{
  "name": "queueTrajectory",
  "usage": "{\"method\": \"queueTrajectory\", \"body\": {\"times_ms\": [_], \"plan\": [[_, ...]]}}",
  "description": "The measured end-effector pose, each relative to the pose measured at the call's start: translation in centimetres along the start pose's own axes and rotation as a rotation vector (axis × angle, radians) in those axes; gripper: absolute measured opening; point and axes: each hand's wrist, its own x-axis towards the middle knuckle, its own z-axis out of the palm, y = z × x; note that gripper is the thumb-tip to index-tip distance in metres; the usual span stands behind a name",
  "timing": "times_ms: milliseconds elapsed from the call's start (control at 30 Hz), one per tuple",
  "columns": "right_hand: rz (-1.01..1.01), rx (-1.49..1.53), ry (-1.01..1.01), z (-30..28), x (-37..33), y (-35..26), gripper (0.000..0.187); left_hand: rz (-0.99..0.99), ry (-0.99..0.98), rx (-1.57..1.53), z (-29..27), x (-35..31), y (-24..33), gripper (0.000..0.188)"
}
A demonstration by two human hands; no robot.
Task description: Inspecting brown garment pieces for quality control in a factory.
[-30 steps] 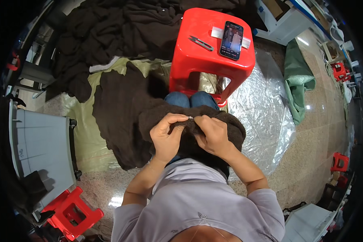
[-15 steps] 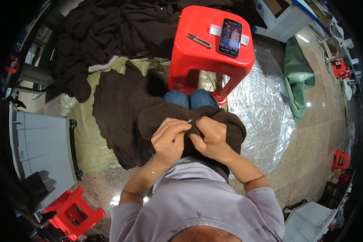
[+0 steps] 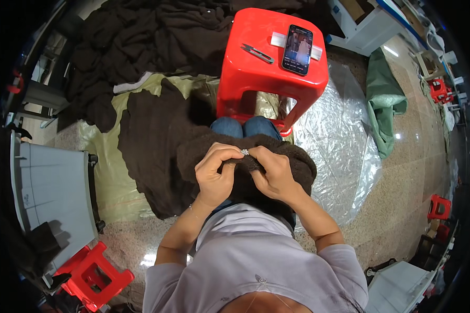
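Observation:
Dark brown fleece fabric (image 3: 193,156) lies bunched over my lap and spills to the left. Its edge is pinched by my left hand (image 3: 215,169), thumb below and fingers on top. Close beside it, my right hand (image 3: 274,169) grips the same fabric with curled fingers. A small sparkling silvery piece (image 3: 245,152) shows between the two sets of fingertips; whether it is fixed to the cloth or worn on a finger I cannot tell. My jeans-covered knees (image 3: 244,127) stick out beyond the fabric.
Ahead, a red plastic stool (image 3: 240,78) carries thread snips (image 3: 258,53) and a phone (image 3: 297,49) with a lit screen. More brown fabric (image 3: 141,41) is heaped at the far left. Clear plastic sheeting (image 3: 334,156) covers floor at right. Another red stool (image 3: 96,276) stands near left.
My right hand has turned and its fingers have straightened somewhat toward the left fingertips. The silvery piece shows more plainly. Both hands still hold the fabric.

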Motion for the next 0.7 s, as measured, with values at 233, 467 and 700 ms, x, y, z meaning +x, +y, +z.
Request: {"method": "queueTrajectory", "body": {"times_ms": [233, 467, 700], "plan": [[-0.072, -0.129, 0.142, 0.7, 0.2, -0.9, 0.023, 0.135, -0.011, 0.132, 0.3, -0.5, 0.5, 0.019], [-0.208, -0.353, 0.258, 2.2, -0.1, -0.3, 0.029, -0.273, 0.128, -0.164, 1.5, -2.5, 0.3, 0.018], [-0.190, -0.301, 0.198, 1.5, -0.3, 0.6, 0.037, -0.283, -0.077, -0.258, 0.3, -0.4, -0.7, 0.025]]}}
